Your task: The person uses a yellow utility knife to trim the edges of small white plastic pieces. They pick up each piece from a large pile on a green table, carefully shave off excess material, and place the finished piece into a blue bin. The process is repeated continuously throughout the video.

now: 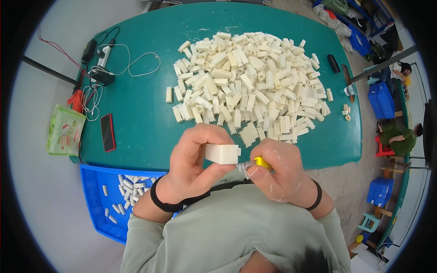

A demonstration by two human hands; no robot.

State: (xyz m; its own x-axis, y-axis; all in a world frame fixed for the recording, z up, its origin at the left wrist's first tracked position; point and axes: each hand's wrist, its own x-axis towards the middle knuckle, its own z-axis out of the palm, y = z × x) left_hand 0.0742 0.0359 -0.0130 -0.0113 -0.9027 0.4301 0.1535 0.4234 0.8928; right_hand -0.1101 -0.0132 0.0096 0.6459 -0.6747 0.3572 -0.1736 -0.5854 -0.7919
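My left hand (193, 157) is closed around a white rectangular plastic piece (221, 154), with a small tab on its right end. In my right hand (281, 170) is a utility knife with a yellow handle (262, 163), gripped between thumb and fingers. Its blade (246, 165) meets the lower right edge of the plastic piece, and thin white shavings curl off there. Bits of white shaving also cling to my right hand. Beyond both hands, a large heap of similar cream-white plastic pieces (255, 82) covers much of the green table (150, 41).
A blue bin (98, 200) at lower left holds several white pieces. On the table's left lie a red-edged phone (108, 133), white cables and a power strip (104, 57); a green bag (66, 132) hangs beside it. A black object (333, 63) lies far right. Other people (396, 139) sit at right.
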